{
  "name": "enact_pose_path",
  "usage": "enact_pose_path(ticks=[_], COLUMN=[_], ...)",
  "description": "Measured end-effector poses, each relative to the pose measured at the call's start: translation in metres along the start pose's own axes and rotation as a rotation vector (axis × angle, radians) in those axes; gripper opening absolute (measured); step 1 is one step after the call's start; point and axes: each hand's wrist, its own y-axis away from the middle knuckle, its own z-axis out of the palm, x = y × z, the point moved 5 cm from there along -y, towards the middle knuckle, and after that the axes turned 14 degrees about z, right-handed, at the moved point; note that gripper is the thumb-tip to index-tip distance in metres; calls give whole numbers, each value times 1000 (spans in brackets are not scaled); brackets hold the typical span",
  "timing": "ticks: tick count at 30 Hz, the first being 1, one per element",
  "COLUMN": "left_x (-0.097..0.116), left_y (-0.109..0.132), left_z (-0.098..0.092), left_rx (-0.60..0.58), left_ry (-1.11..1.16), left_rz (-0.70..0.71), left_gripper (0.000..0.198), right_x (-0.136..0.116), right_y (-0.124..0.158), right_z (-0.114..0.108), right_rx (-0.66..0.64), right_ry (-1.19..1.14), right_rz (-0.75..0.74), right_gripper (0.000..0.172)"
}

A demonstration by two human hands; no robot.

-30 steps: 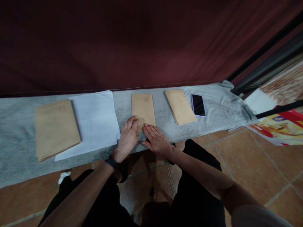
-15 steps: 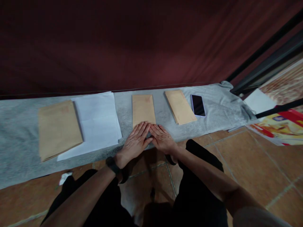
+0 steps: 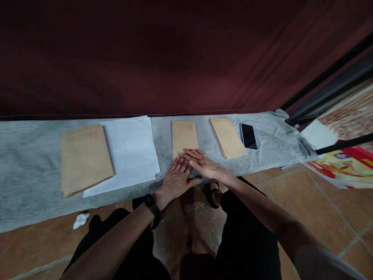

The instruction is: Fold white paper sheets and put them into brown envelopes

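Note:
A brown paper envelope lies flat on the grey cloth in front of me, its near end under my fingers. My left hand rests on that end with fingers stretched out and thumb apart; a dark band circles the wrist. From the right, my right hand lies flat across it, its fingers overlapping the left fingertips. Neither hand grips anything. To the right sits a small stack of brown envelopes. On the left, larger brown envelopes partly cover white paper sheets.
A phone lies right of the envelope stack. Grey cloth covers the long narrow bench against a dark red curtain. A crumpled white tissue is on the tiled floor; a colourful box stands at the right.
My right hand has shifted left and up over the left fingertips, where the two had met side by side. The whole view has swung slightly left.

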Motion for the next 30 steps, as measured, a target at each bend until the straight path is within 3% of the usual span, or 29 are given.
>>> enact_pose_path(ticks=[4,10,15,20,25,30], left_x=[0,1,2,3,4,4], left_y=[0,0,0,-1,-1,-2], left_z=[-2,-6,-4,-2,-2,-1], left_rx=[-14,22,38,53,53,47], left_ry=[11,11,-20,-30,-22,-31], left_rz=[-7,18,9,-3,-6,-21], left_gripper=[79,76,77,77,74,71], right_x=[6,17,25,38,41,34], right_y=[-39,-97,-126,-154,-169,-154], right_z=[3,-4,-8,-17,-23,-14], right_rx=[-66,6,63,77,85,27], right_ry=[127,261,292,293,293,307], right_rz=[-43,-81,-72,32,78,55], right_gripper=[58,58,60,67,72,71])
